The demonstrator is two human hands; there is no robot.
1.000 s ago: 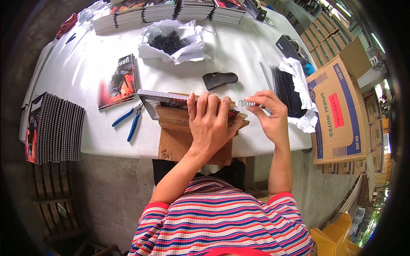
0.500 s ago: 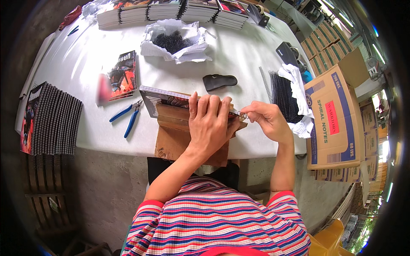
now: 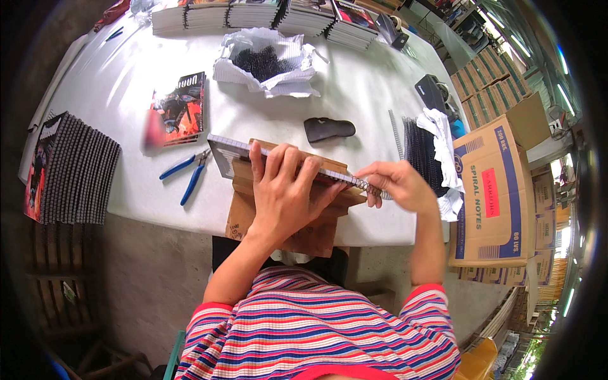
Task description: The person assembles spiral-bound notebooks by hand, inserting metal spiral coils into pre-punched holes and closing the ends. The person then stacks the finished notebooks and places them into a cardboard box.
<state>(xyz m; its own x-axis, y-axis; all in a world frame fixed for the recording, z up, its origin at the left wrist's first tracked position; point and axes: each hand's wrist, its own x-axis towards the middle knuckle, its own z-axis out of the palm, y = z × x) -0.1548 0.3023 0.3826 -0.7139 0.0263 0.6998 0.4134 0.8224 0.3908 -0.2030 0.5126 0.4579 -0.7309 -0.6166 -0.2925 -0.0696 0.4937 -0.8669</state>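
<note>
Notebook [image 3: 223, 156] sits clasped in our spread left hand [image 3: 278, 190], right hand [image 3: 404, 187] pinching coil [image 3: 361, 183] at its right end: likely threading, needs twisting.

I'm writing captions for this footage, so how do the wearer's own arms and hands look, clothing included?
The striped shirt has short sleeves in red, navy and white bands, each ending in a plain red trim. Below that the forearms are bare. The left hand and right hand are ungloved, with no watch or bracelet visible.
</note>
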